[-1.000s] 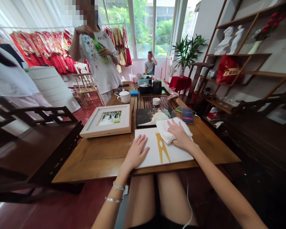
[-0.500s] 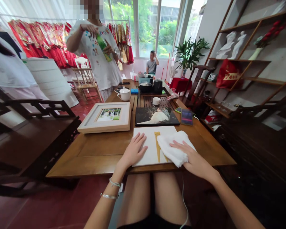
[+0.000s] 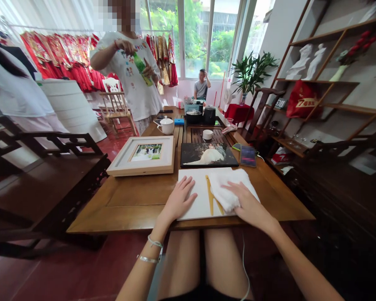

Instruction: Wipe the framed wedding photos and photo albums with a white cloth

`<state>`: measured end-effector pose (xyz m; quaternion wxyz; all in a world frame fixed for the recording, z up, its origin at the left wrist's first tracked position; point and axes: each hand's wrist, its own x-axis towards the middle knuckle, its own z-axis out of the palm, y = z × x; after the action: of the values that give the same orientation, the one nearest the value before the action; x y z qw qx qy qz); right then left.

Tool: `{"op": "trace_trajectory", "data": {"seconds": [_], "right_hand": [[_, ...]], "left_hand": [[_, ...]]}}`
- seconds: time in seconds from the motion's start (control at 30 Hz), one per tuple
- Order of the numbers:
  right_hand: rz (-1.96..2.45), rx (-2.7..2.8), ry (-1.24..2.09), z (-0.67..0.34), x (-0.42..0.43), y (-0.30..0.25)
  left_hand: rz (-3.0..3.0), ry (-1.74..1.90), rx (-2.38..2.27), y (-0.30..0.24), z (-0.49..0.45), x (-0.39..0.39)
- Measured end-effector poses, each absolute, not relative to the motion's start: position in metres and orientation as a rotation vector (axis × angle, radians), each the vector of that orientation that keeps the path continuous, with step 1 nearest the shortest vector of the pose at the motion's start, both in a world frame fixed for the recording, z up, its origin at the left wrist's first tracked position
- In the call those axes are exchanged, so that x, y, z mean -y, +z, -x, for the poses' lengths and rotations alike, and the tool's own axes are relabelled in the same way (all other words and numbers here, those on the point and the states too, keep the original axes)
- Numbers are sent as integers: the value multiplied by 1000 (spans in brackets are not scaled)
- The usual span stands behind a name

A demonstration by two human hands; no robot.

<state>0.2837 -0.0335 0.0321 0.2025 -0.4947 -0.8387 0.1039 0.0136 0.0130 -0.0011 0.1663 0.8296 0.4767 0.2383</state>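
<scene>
A white flat panel [image 3: 191, 209], possibly an album or board, lies at the table's near edge. Long yellow pointed shapes [image 3: 209, 198] run down its middle; I cannot tell whether they are printed or separate pieces. My left hand [image 3: 181, 200] rests flat on the panel's left part, fingers spread, holding nothing. On the right part my right hand [image 3: 244, 200] presses on a bunched white cloth [image 3: 224, 194], its fingers over the top. The cloth covers the panel's right side and part of the yellow shapes.
Behind the panel lie a framed photo [image 3: 120, 165], a dark picture panel [image 3: 191, 159] and a phone [image 3: 248, 155]. Farther back are a white teapot [image 3: 166, 125], a white cup [image 3: 207, 134] and a black kettle [image 3: 209, 115]. A person [image 3: 134, 75] stands beyond the table holding a green packet.
My right hand has shifted slightly left and away from me, pushing the cloth's near edge along. My left hand stays on the panel. The whole view has moved a little to the right.
</scene>
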Motion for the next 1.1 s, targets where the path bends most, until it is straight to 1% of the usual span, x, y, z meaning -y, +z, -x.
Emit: {"op": "trace_trajectory", "data": {"seconds": [0.1, 0.2, 0.3, 0.37, 0.47, 0.57, 0.63, 0.73, 0.83, 0.9, 1.0, 1.1], "right_hand": [[1361, 2351, 275, -288, 83, 29], [1354, 2342, 347, -293, 91, 29], [1429, 2242, 420, -293, 54, 34], [1532, 2146, 426, -289, 16, 40], [1541, 2122, 392, -276, -33, 46], [1522, 2140, 349, -258, -49, 43], [1501, 2170, 331, -247, -38, 37], [1403, 2318, 285, -239, 4, 30], [1199, 2529, 249, -243, 50, 32], [1069, 2612, 292, -251, 69, 37], [979, 2597, 448, -264, 71, 43], [1019, 2451, 554, -273, 45, 42]], "left_hand": [[-2361, 675, -1344, -2, -13, -13], [-2368, 658, -1336, -3, -12, -14], [-2380, 645, -1326, -3, -11, -15], [-2386, 643, -1324, -3, -11, -15], [-2389, 628, -1330, -2, -11, -15], [-2398, 620, -1336, -2, -12, -15], [-2404, 639, -1343, -3, -12, -15], [-2406, 667, -1357, -4, -13, -15], [-2407, 664, -1361, -5, -13, -14], [-2412, 657, -1347, -5, -12, -14], [-2417, 654, -1325, -6, -12, -14], [-2407, 686, -1326, -6, -12, -14]]}}
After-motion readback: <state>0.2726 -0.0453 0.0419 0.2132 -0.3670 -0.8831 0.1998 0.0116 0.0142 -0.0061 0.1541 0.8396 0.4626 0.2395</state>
